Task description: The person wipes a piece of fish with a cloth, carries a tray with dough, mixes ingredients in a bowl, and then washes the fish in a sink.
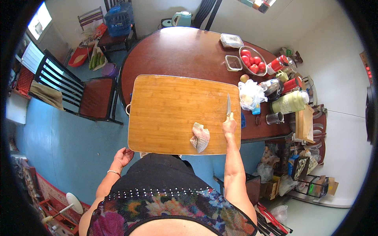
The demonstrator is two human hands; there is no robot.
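Note:
A large bamboo cutting board [171, 109] lies across the near part of the table and overhangs its front edge. My right hand [229, 126] grips the handle of a kitchen knife [228, 104] over the board's right side, the blade pointing away from me. To the left of that hand, a crumpled, textured cloth [200, 138] rests on the board near its front edge. My left hand [124, 156] hangs beside the board's near left corner with its fingers loosely curled and nothing visible in it. Whether its fingertips touch the corner, I cannot tell.
On the oval wooden table [189, 44], a glass bowl [267, 66] holds red tomatoes, near two lidded or open containers [231, 40]. A white plastic bag [251, 96], a green thermos [289, 101] and a metal cup [274, 118] stand at right. A wooden chair [97, 96] is at left.

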